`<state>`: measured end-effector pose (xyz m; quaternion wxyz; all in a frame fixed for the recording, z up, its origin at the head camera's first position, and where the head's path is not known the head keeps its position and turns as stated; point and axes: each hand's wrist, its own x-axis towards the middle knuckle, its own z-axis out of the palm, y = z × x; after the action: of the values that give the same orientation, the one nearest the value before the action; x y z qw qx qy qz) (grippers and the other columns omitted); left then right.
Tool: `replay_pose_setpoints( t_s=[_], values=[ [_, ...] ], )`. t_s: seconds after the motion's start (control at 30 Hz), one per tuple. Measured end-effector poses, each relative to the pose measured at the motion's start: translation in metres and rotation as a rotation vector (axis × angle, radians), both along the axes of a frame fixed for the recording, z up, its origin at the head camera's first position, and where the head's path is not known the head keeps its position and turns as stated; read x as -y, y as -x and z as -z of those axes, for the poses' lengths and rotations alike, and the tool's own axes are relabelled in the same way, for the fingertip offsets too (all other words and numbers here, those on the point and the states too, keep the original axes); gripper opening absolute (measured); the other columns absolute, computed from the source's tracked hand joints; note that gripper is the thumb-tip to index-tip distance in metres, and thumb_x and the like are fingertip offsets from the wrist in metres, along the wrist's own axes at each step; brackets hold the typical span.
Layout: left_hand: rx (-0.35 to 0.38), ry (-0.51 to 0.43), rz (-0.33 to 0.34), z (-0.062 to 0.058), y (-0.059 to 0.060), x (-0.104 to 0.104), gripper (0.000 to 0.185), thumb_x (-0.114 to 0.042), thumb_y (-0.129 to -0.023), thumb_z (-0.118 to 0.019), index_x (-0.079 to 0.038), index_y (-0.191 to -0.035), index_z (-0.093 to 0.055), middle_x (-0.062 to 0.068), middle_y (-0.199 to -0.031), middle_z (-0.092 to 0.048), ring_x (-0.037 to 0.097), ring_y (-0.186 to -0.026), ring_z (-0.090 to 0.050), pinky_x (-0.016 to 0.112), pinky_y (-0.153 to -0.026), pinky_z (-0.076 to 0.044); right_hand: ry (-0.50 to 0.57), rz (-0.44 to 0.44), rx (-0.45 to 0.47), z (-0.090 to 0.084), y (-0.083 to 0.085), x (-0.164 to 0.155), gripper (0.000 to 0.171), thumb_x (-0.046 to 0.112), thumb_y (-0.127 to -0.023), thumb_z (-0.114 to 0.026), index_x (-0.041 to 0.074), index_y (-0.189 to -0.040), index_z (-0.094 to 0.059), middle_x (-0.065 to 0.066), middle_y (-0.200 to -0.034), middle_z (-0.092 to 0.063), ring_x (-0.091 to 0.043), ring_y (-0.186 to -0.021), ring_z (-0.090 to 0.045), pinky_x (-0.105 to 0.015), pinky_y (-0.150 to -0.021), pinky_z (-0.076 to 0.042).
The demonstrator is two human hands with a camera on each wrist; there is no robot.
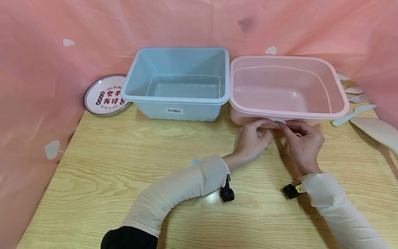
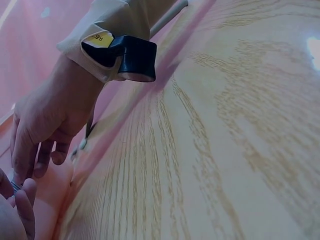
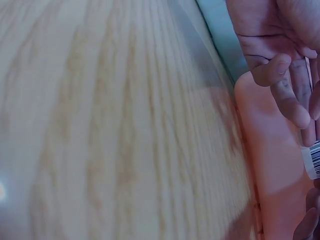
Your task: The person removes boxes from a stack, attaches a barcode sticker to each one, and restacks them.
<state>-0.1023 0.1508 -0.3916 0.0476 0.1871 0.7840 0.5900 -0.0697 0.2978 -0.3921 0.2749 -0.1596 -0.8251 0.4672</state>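
Note:
A pale pink plastic tub (image 1: 311,116) stands at the back right of the table. On its front wall, below the rim, is a small white barcode sticker (image 1: 277,121), also in the right wrist view, where its black bars (image 3: 315,159) show. My right hand (image 1: 304,143) pinches the sticker's right end between thumb and forefinger. From the other side my left hand (image 1: 252,140) reaches in, its extended finger touching the wall and the sticker's left end. Its other fingers (image 3: 290,102) are loosely bent. In the left wrist view my right hand (image 2: 55,110) comes down from above.
A light blue tub (image 1: 175,100) with a barcode label stands left of the pink one, and a printed plate (image 1: 104,100) lies beside it. Right of the pink tub lie a spoon (image 1: 353,90), a fork (image 1: 359,99), a knife (image 1: 354,114) and a big spatula (image 1: 376,131).

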Motion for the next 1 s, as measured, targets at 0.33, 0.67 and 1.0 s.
replay_pose_setpoints(
  t_s=[0.33,0.67,1.0],
  values=[
    [0.035,0.034,0.007,-0.002,0.0,0.0,0.039,-0.003,-0.083,-0.06,-0.015,-0.12,-0.066,-0.004,-0.064,-0.07,0.001,-0.034,-0.045,0.019,-0.032,-0.032,0.012,0.039,0.024,0.001,0.001,0.0,0.025,0.021,-0.08,-0.079,-0.001,-0.091,-0.075,0.032,-0.068,-0.061,0.011,-0.062,-0.059,-0.005,-0.055,-0.044],
    [0.036,0.067,0.017,-0.005,0.001,-0.001,0.039,-0.004,-0.082,-0.06,-0.017,-0.119,-0.066,-0.007,-0.047,-0.055,-0.001,-0.034,-0.04,0.016,-0.04,-0.034,-0.054,0.108,0.127,-0.006,-0.001,0.005,0.037,0.038,-0.081,-0.076,0.003,-0.093,-0.074,0.034,-0.067,-0.055,0.012,-0.061,-0.056,-0.005,-0.053,-0.043],
    [0.044,0.096,0.044,-0.002,-0.003,-0.001,0.042,-0.006,-0.083,-0.061,-0.02,-0.123,-0.065,-0.003,-0.066,-0.065,-0.002,-0.038,-0.042,0.016,-0.038,-0.034,-0.127,-0.002,0.175,-0.008,-0.009,0.005,0.025,0.028,-0.088,-0.069,0.004,-0.091,-0.072,0.031,-0.066,-0.056,0.013,-0.056,-0.052,-0.006,-0.05,-0.042]
  ],
)
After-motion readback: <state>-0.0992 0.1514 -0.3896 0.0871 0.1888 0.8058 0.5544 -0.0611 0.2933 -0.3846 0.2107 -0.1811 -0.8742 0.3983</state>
